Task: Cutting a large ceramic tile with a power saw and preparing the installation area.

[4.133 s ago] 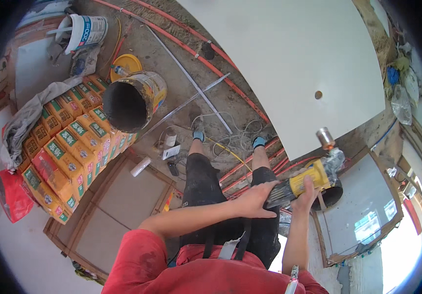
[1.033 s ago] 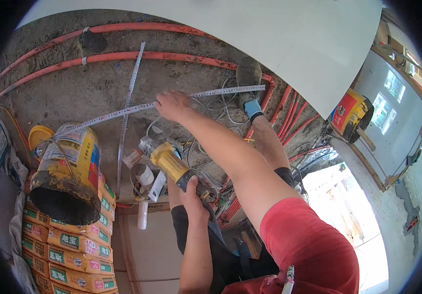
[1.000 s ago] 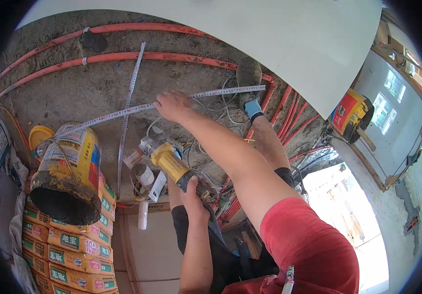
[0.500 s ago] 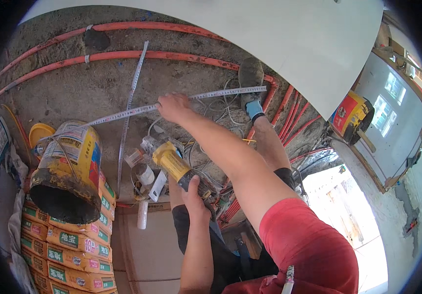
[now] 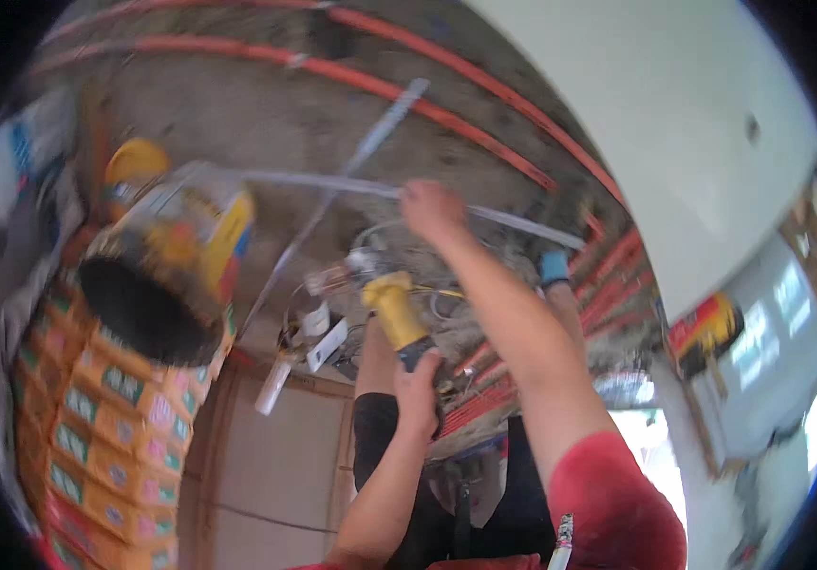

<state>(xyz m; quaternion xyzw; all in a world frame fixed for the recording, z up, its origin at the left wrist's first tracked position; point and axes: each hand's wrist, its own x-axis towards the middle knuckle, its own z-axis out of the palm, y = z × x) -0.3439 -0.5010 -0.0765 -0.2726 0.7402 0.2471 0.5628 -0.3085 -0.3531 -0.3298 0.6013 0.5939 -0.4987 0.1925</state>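
- Watching from a distance, I find the right hand (image 5: 435, 211) nearest the long ruler (image 5: 356, 185): it sits right on it, around the middle of the visible length.
- That ruler's long axis runs across my view, from beside the mortar-caked bucket (image 5: 204, 214) on the left, sloping gently down to the right and ending near the blue sock (image 5: 553, 267).
- The right fingers curl over the ruler and look to be grasping it; motion blur hides the fingertips from me.
- I see the left hand (image 5: 416, 389) clenched round the black rear part of the yellow angle grinder (image 5: 394, 309).
- The grinder's body slants up and to the left from that grip, so its head faces the ruler, with a gap between them in my view.
- Another ruler (image 5: 382, 131) crosses the 1st to the left of the right hand, running from upper right to lower left; neither of the 2 hands touches it.
- Left of the grinder I have a white cylinder (image 5: 315, 320) and a pale roll (image 5: 273, 385); orange bags (image 5: 123, 432) are stacked farther left, and a large white panel (image 5: 655, 123) fills the upper right.
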